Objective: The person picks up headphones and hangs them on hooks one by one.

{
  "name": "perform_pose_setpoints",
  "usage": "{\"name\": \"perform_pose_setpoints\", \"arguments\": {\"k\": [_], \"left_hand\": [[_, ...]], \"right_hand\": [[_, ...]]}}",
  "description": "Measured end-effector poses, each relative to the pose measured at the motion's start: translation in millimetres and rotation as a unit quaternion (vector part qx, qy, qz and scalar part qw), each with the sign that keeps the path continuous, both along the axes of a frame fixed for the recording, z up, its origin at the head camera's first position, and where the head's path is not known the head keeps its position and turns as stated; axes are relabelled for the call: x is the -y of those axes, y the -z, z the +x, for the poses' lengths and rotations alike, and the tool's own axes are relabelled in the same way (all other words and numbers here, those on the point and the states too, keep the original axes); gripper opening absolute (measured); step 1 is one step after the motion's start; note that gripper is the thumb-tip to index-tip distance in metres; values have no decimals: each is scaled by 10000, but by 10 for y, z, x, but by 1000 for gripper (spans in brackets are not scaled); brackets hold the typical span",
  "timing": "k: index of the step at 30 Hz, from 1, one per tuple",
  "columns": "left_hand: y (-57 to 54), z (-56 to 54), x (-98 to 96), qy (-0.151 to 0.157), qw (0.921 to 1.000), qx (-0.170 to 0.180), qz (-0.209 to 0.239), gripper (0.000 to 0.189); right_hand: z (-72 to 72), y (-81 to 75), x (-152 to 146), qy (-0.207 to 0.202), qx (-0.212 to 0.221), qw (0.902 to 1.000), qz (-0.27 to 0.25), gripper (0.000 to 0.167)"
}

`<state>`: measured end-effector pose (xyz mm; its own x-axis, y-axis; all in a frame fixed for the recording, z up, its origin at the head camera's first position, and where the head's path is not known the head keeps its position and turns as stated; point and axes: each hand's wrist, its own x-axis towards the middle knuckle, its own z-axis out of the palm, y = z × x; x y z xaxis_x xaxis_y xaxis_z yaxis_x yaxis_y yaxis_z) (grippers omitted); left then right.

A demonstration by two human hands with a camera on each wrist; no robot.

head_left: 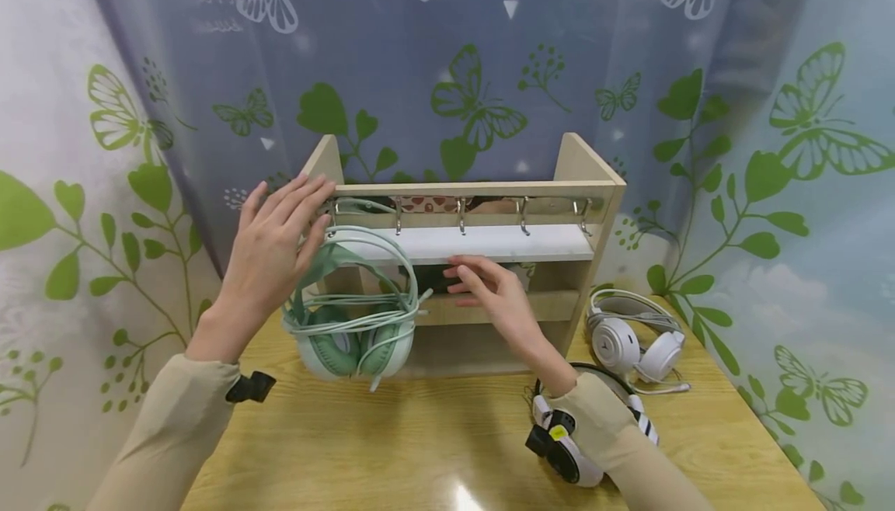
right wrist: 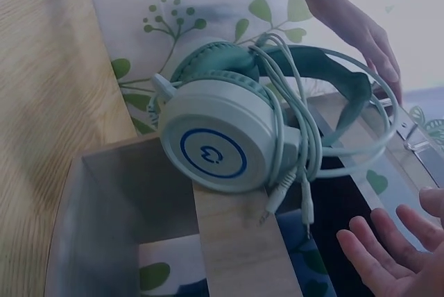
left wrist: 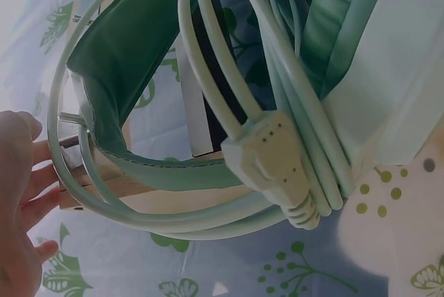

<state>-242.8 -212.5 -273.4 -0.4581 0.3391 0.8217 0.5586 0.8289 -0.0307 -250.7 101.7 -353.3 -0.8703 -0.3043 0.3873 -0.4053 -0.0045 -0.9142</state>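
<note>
Left hand (head_left: 274, 238), fingers extended, rests at the upper left corner of the rack (head_left: 482, 242); the green headset (head_left: 336, 349) hangs from its leftmost hook (left wrist: 71, 118). Right hand (head_left: 502, 299), loose-fingered, hovers before its middle.

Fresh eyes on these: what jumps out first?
The green headset, wrapped in its cable, hanging at the left end of the wooden rack. Then a white headset and a black-and-white one on the table, at right. Butterfly-print curtains fill the background.
</note>
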Motion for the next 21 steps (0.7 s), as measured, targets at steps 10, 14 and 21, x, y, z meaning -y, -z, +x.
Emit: {"name": "perform_pose_setpoints", "arguments": {"k": [10, 14, 21], "left_hand": [[14, -1, -3, 33, 10000, -37, 11, 45], [18, 1, -5, 26, 10000, -24, 3, 45], [25, 0, -6, 31, 10000, -29, 12, 45]], "right_hand": [[43, 11, -271, 99, 7, 9998, -193, 37], [65, 19, -377, 174, -101, 9997, -130, 39], [80, 53, -555, 342, -142, 9993, -34, 39]]}}
